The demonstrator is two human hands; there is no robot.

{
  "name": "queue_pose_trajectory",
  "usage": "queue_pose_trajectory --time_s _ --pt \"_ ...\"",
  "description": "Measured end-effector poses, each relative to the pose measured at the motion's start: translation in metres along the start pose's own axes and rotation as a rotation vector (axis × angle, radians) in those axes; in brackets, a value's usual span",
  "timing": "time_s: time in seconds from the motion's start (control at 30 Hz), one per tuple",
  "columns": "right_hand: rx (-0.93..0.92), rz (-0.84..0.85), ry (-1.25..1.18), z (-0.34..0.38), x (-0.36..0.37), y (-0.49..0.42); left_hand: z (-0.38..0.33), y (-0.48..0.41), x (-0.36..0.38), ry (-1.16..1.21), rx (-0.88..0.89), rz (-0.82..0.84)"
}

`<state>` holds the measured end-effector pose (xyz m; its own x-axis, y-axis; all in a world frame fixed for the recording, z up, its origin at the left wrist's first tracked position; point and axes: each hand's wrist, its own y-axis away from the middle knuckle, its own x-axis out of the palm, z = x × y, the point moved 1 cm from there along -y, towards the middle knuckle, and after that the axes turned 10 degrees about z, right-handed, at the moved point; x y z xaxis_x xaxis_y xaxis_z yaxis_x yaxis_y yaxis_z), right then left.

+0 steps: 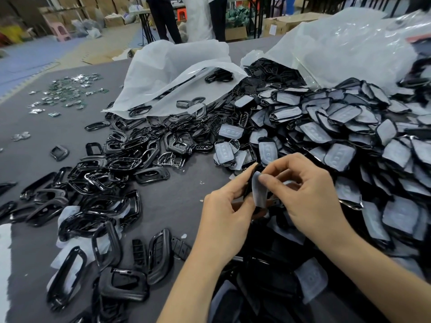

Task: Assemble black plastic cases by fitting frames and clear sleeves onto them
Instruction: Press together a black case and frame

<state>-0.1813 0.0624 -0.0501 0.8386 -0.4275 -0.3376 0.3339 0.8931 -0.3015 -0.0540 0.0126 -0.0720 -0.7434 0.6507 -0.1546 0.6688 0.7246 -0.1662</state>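
Black case (251, 179) in left hand (224, 213); right hand (305, 190) pinches clear sleeve (260, 194).

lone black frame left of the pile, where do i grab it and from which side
Pinch the lone black frame across two opposite rails, coming down from above. It lies flat on the table, apart from the pile, so both outer edges look free.

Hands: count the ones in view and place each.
2. The left hand holds a black case at bottom centre; the right hand pinches the clear sleeve on it. No others show.
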Motion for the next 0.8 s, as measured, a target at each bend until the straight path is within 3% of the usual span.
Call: queue_pose_trajectory --time_s 0.27,0.53,0.8 --pt "0.028 0.022 -0.045 -0.002 0.002 -0.001 -0.003 0.001 0.002 -0.032 -0.005 0.008" --pt "0.227 0.149 -0.403 -0.008 -0.007 -0.007 -0.007 0.002 0.002 0.115 -0.034 0.103" --pt "0.267 0.298 -0.378 -0.009 -0.016 -0.013 -0.008 0.002 0.001 0.263 -0.109 0.196"
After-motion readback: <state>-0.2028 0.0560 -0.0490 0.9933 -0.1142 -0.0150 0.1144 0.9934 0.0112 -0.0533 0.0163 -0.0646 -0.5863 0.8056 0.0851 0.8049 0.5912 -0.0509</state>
